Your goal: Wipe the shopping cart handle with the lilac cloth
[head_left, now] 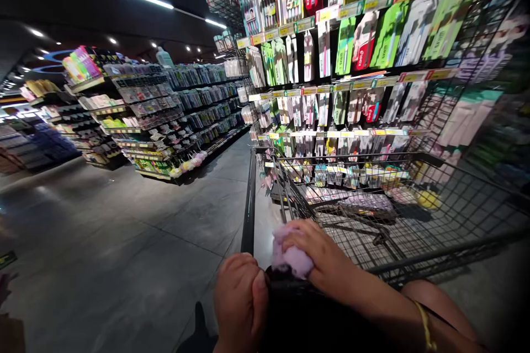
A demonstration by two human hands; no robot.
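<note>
Cart handle (284, 285) is gripped by the left hand (240, 300), fingers curled around it; a pink cloth (292, 258) is held by the right hand (325, 265), fingers folded over it.

Toothbrush rack (351, 66) right; stocked shelves (144, 116) left.

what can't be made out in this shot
All in the head view:
1. pink thing: mostly covered by the right hand, so what it is stays unclear.
2. cart handle: largely hidden under the left hand and the right.
3. rack packets: blurred, labels unreadable.
</note>
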